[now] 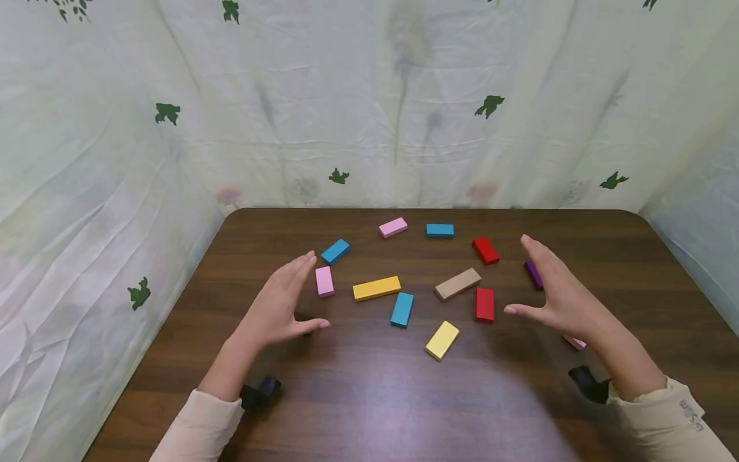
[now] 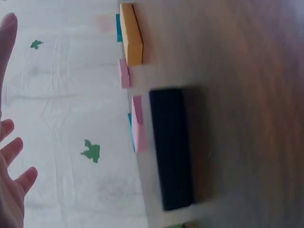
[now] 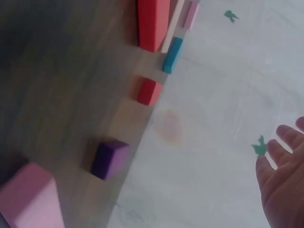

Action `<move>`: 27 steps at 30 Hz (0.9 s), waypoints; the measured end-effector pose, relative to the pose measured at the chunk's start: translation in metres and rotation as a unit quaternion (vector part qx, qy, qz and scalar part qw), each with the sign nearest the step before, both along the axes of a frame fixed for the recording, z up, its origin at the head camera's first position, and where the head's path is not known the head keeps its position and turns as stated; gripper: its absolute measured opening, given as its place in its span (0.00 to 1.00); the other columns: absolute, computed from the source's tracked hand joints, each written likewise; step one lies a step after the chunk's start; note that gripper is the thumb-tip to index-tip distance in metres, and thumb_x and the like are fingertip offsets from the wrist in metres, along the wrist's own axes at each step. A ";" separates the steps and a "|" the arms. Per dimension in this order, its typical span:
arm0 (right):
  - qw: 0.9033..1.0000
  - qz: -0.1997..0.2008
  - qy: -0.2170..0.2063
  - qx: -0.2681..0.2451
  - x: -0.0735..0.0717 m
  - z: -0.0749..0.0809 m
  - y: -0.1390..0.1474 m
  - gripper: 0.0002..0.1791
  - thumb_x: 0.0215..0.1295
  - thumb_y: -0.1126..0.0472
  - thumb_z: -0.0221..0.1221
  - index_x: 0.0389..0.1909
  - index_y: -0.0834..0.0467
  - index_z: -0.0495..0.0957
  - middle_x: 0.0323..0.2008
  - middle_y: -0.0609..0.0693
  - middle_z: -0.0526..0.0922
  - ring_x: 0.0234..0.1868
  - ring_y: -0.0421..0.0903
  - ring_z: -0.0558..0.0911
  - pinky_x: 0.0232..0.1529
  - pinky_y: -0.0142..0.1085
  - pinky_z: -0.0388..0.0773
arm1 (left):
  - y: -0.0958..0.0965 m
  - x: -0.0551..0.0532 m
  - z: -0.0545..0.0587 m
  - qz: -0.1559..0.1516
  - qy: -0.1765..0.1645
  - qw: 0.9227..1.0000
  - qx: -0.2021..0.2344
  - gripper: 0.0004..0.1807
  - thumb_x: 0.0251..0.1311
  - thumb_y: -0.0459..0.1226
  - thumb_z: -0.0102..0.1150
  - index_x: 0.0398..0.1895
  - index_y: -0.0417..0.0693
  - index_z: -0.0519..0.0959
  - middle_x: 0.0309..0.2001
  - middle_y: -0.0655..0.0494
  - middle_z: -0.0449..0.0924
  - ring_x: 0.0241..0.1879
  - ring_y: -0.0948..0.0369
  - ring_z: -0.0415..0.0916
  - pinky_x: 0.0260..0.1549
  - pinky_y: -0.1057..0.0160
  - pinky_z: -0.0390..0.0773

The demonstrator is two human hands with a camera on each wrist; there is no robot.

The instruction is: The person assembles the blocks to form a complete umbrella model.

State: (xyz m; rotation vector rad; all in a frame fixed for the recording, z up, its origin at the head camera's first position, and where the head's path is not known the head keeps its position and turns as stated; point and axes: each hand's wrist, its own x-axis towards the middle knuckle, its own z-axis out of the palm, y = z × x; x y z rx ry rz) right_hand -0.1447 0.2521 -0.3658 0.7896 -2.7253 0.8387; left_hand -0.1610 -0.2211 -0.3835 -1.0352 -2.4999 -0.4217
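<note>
My left hand (image 1: 280, 305) hovers over the left part of the table, fingers extended and thumb apart, holding nothing. Near its fingertips lie a pink block (image 1: 324, 282) and a blue block (image 1: 335, 251). A black block (image 2: 171, 149) shows large in the left wrist view; in the head view that hand mostly hides it. Over the right side, my right hand (image 1: 554, 292) is likewise spread and holds nothing. A purple block (image 1: 534, 274) lies partly hidden behind it, and a pink block (image 1: 574, 342) sits under its wrist. Left of its thumb is a red block (image 1: 485, 305).
Between the hands lie an orange-yellow block (image 1: 376, 289), a blue block (image 1: 401, 310), a pale yellow block (image 1: 442, 341) and a tan block (image 1: 458, 284). Farther back are pink (image 1: 393, 227), blue (image 1: 440, 231) and red (image 1: 485, 250) blocks. A patterned white curtain (image 1: 369, 96) hangs behind the brown table (image 1: 398, 410).
</note>
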 end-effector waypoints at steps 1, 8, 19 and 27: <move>1.000 -0.001 -0.008 -0.007 0.001 -0.002 -0.001 0.62 0.41 0.51 0.71 0.70 0.53 0.38 0.68 0.55 0.45 0.67 0.56 0.45 0.60 0.54 0.46 | 0.002 0.001 -0.002 -0.001 0.001 1.000 0.003 0.56 0.44 0.70 0.46 0.69 0.43 0.46 0.66 0.46 0.52 0.63 0.49 0.52 0.56 0.47 0.55; 0.999 -0.005 -0.024 -0.033 0.003 -0.013 -0.009 0.62 0.39 0.52 0.72 0.70 0.53 0.40 0.67 0.58 0.48 0.65 0.59 0.51 0.55 0.59 0.53 | 0.015 0.013 -0.010 -0.003 -0.043 0.998 0.041 0.57 0.44 0.68 0.50 0.69 0.43 0.45 0.67 0.48 0.49 0.65 0.52 0.49 0.58 0.50 0.54; 0.997 -0.019 -0.048 -0.056 -0.001 -0.033 -0.019 0.59 0.37 0.53 0.73 0.68 0.59 0.47 0.64 0.62 0.55 0.61 0.62 0.57 0.49 0.62 0.59 | 0.048 0.033 -0.021 -0.042 -0.175 0.978 0.102 0.58 0.42 0.57 0.64 0.70 0.48 0.41 0.69 0.55 0.44 0.66 0.55 0.45 0.58 0.51 0.55; 0.993 -0.024 -0.097 -0.070 -0.004 -0.047 -0.020 0.54 0.41 0.51 0.71 0.66 0.62 0.51 0.63 0.62 0.56 0.61 0.62 0.57 0.52 0.61 0.57 | 0.071 0.038 -0.026 -0.077 -0.205 0.968 0.121 0.55 0.43 0.53 0.66 0.69 0.46 0.46 0.67 0.54 0.48 0.65 0.57 0.46 0.58 0.52 0.55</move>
